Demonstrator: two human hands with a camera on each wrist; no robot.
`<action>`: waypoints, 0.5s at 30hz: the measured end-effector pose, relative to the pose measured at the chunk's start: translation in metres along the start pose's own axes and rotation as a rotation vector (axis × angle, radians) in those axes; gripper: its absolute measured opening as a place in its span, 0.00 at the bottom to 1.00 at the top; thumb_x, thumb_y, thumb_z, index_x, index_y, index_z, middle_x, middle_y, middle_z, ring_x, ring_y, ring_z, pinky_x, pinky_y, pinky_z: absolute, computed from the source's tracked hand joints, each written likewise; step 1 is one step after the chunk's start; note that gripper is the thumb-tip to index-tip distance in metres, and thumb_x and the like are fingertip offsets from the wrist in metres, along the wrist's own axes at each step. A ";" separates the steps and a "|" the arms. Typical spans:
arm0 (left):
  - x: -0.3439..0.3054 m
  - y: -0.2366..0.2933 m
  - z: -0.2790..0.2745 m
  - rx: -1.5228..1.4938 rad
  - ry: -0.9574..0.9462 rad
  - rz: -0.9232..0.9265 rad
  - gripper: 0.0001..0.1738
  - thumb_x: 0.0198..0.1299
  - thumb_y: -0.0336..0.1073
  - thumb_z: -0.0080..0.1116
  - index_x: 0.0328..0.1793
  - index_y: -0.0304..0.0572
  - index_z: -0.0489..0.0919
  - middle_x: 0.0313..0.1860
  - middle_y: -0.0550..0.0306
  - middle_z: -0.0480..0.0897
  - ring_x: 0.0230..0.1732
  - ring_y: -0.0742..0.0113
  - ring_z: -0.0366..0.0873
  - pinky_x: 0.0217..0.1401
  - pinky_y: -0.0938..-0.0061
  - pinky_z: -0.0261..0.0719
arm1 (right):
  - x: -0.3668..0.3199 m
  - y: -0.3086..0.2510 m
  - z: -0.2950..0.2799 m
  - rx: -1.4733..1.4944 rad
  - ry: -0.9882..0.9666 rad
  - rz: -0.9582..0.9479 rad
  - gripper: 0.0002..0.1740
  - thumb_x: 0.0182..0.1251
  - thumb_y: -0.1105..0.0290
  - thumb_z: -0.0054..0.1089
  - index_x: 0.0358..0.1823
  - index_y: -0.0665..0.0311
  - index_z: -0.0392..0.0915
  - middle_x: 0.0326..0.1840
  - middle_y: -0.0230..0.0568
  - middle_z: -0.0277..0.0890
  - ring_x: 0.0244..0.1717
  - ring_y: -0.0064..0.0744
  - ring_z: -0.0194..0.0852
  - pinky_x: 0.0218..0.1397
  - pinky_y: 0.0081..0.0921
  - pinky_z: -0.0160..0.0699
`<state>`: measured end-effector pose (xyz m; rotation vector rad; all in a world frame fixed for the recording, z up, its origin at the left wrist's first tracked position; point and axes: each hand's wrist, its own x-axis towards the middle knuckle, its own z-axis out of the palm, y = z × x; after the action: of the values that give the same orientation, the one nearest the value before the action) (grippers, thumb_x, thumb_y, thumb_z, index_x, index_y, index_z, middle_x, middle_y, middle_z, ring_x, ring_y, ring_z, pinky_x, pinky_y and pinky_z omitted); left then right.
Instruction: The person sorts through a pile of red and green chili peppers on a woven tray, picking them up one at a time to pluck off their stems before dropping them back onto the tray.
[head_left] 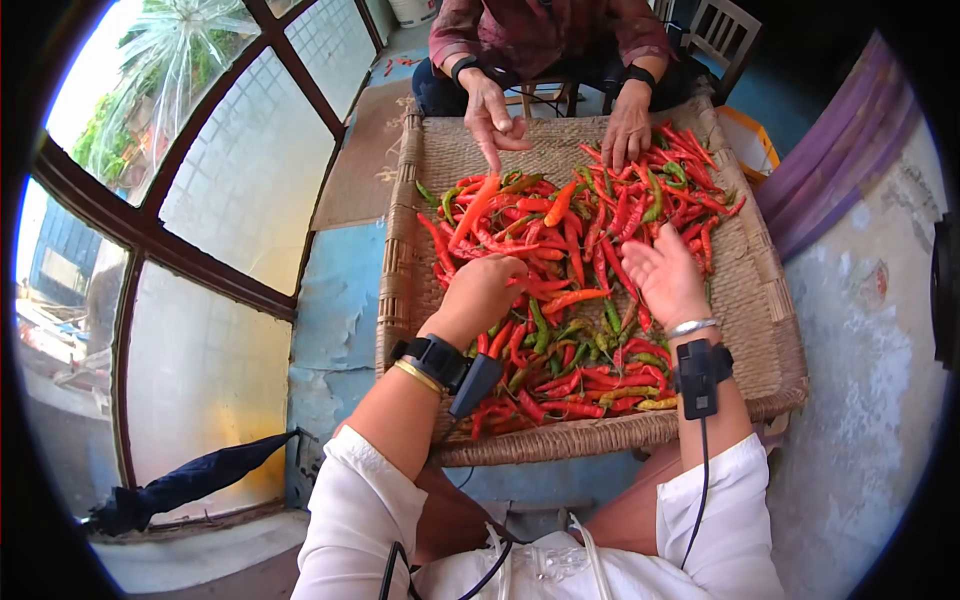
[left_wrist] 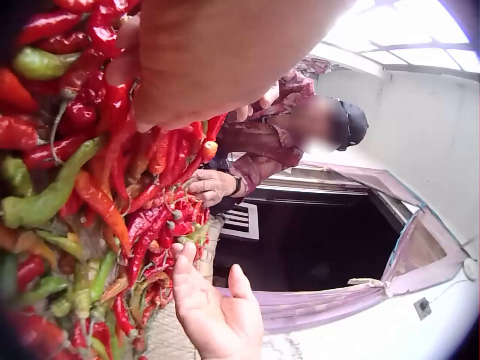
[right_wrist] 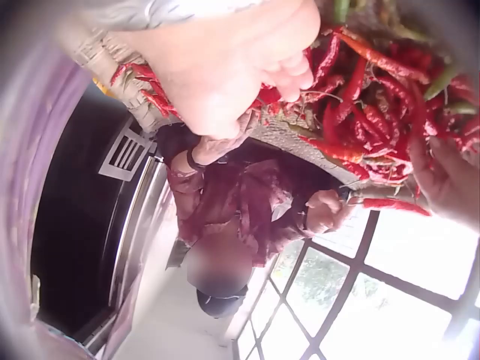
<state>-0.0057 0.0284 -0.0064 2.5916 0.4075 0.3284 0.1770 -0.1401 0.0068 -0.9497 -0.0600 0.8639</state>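
Observation:
Red, orange and green chili peppers (head_left: 575, 235) lie in a wide heap on a woven mat (head_left: 745, 330). My left hand (head_left: 485, 292) is down at the heap's near left part, its fingers bent. In the right wrist view, the left hand (right_wrist: 454, 176) pinches a red chili pepper (right_wrist: 418, 124) between thumb and fingers. My right hand (head_left: 667, 280) hangs over the heap's right side, palm turned inward and fingers loosely extended, with nothing in it. The left wrist view also shows the right hand (left_wrist: 217, 311) with its thumb apart.
Across the mat sits another person (head_left: 550, 40), one hand holding a long red chili pepper (head_left: 475, 212), the other hand (head_left: 628, 125) on the heap. Windows (head_left: 245, 170) line the left, with a folded umbrella (head_left: 200, 480) below. A purple curtain (head_left: 850, 150) hangs by the right wall.

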 end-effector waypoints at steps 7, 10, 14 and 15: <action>-0.007 0.000 0.009 0.260 -0.175 -0.151 0.19 0.49 0.33 0.53 0.50 0.45 0.73 0.33 0.47 0.79 0.37 0.51 0.77 0.38 0.60 0.74 | -0.014 0.024 0.015 -0.353 -0.241 0.167 0.17 0.63 0.62 0.52 0.48 0.66 0.69 0.33 0.37 0.74 0.33 0.25 0.74 0.33 0.21 0.74; -0.005 0.005 0.007 0.305 -0.227 -0.168 0.17 0.49 0.33 0.53 0.48 0.43 0.74 0.31 0.47 0.79 0.36 0.51 0.77 0.38 0.59 0.74 | -0.017 0.029 0.018 -0.542 -0.285 0.207 0.19 0.63 0.62 0.52 0.50 0.67 0.69 0.33 0.36 0.74 0.32 0.22 0.73 0.31 0.17 0.73; -0.003 0.031 -0.007 -0.028 -0.148 -0.032 0.11 0.48 0.33 0.55 0.39 0.39 0.77 0.30 0.47 0.79 0.36 0.53 0.77 0.37 0.64 0.74 | -0.018 0.032 0.020 -0.663 -0.290 0.205 0.21 0.63 0.59 0.51 0.50 0.68 0.70 0.35 0.36 0.74 0.32 0.20 0.72 0.30 0.16 0.71; -0.003 0.038 -0.008 -0.178 -0.152 0.014 0.10 0.47 0.33 0.56 0.36 0.38 0.77 0.30 0.47 0.79 0.35 0.54 0.77 0.36 0.66 0.74 | -0.018 0.032 0.020 -0.690 -0.293 0.203 0.21 0.63 0.58 0.51 0.50 0.68 0.70 0.35 0.36 0.74 0.32 0.20 0.72 0.30 0.16 0.70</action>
<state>-0.0025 -0.0008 0.0192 2.4261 0.2920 0.1628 0.1366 -0.1289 0.0011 -1.4796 -0.5491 1.1985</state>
